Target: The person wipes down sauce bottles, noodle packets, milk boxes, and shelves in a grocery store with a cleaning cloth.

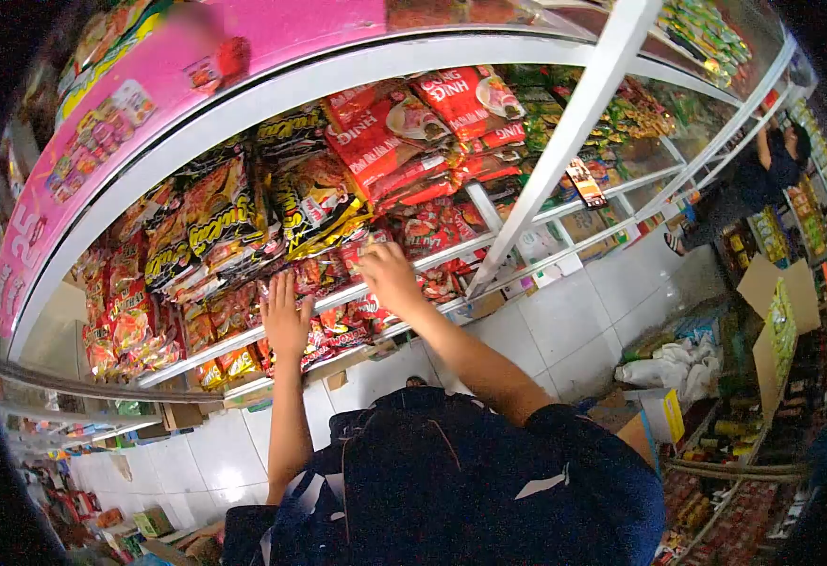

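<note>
Packs of instant noodles fill a white-framed shelf. My left hand (285, 316) lies at the shelf's front rail (338, 298), its fingers stretched out over small red packs, holding nothing. To its right, my right hand (387, 274) is at the red packs (423, 232) just behind the rail, with its fingers bent; whether they hold a pack is hard to make out. Black and yellow packs (314, 203) lie behind my hands, and large red packs (385, 137) are stacked farther back. More red packs (125, 316) stand at the shelf's left end.
A slanted white post (564, 141) rises right of my hands. A phone-like object (585, 183) lies beyond it. Another person (762, 179) is at shelves on the far right. An open carton (777, 325) and a white plastic bag (673, 370) are at the right, beside the tiled floor (564, 316).
</note>
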The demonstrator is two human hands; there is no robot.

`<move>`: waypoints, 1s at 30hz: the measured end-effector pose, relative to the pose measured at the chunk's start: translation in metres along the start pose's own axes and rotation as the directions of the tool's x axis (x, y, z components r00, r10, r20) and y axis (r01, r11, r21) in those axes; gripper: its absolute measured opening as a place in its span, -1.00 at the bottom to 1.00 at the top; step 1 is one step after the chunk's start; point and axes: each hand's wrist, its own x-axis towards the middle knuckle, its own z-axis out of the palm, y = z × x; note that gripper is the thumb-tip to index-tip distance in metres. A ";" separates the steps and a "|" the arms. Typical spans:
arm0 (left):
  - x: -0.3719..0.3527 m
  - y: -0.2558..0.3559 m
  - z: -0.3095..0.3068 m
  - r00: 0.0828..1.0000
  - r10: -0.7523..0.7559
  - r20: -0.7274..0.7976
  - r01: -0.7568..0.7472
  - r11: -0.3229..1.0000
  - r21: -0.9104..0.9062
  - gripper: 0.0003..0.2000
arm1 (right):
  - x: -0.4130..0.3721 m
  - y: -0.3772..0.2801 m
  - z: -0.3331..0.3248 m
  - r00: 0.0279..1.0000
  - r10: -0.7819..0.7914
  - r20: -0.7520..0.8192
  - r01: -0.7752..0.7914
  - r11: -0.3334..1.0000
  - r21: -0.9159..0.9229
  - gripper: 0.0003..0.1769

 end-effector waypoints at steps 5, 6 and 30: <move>-0.001 0.002 -0.001 0.999 -0.022 -0.026 0.021 0.999 -0.034 -0.46 | 0.021 0.087 -0.062 0.967 0.143 0.212 -0.106 0.979 -0.176 -0.87; -0.001 0.002 -0.001 0.999 -0.022 -0.037 0.020 0.998 -0.055 -0.47 | 0.022 0.082 -0.078 0.969 0.248 0.025 -0.222 0.906 -0.362 -0.86; -0.001 0.003 0.000 0.997 -0.027 -0.067 0.026 1.000 -0.013 -0.47 | 0.007 0.050 -0.029 0.972 0.169 -0.162 -0.209 0.937 -0.280 -0.79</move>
